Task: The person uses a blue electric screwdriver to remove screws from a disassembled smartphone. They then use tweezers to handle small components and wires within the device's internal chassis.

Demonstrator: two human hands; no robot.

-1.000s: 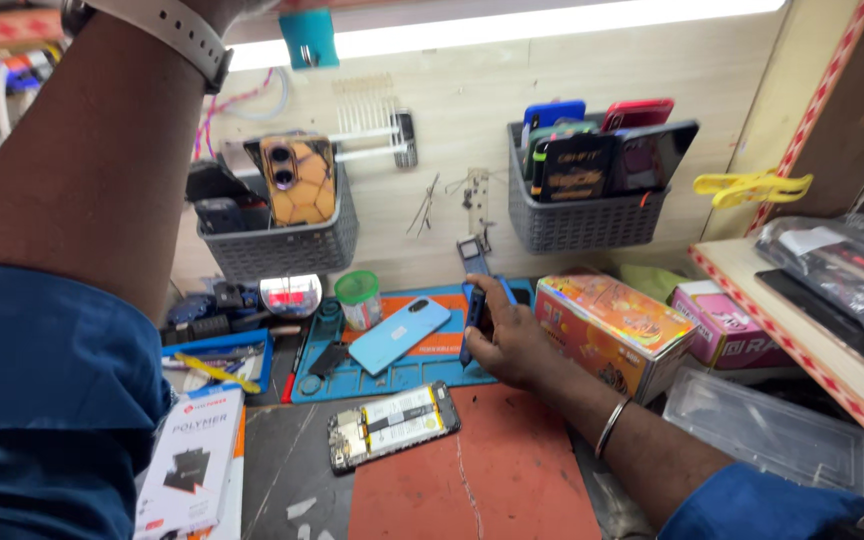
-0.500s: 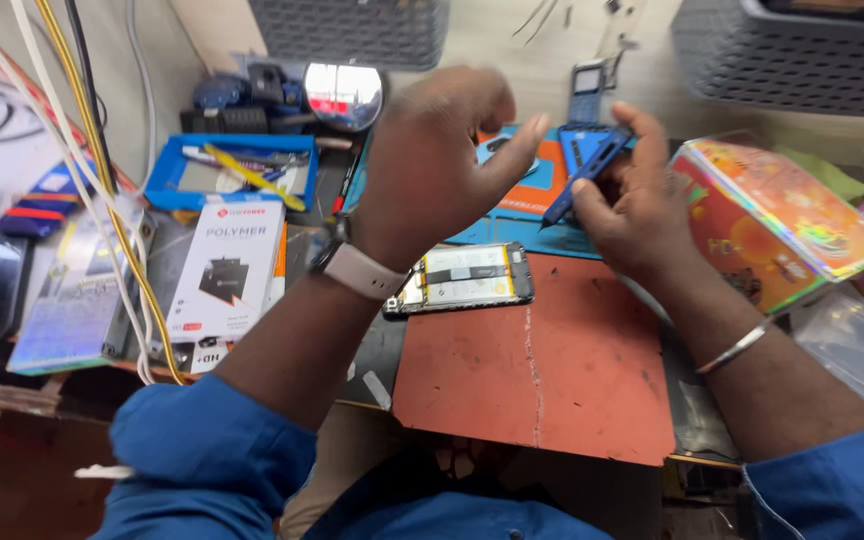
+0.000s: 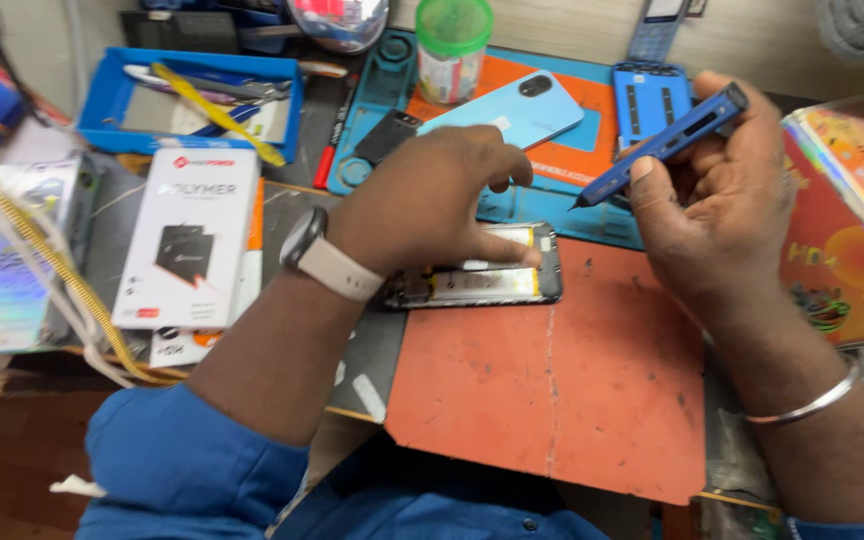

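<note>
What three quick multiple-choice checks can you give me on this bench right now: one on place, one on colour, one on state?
1. Where does the opened phone lie?
A. In the blue tray
B. At the far edge of the red mat, under the left hand
C. On the white box

2. What colour is the pen-shaped screwdriver?
A. Blue
B. Yellow
C. White

3. How does the right hand stand?
A. Open and flat on the mat
B. Resting on the green-lidded jar
C. Its grip shut on the screwdriver, tip in the air

Answers:
1 B: the phone sits where the red mat meets the blue work mat, with the left hand pressing on it.
2 A: its barrel is blue throughout.
3 C: the fingers wrap the barrel, and the tip points toward the phone without touching it.
</note>
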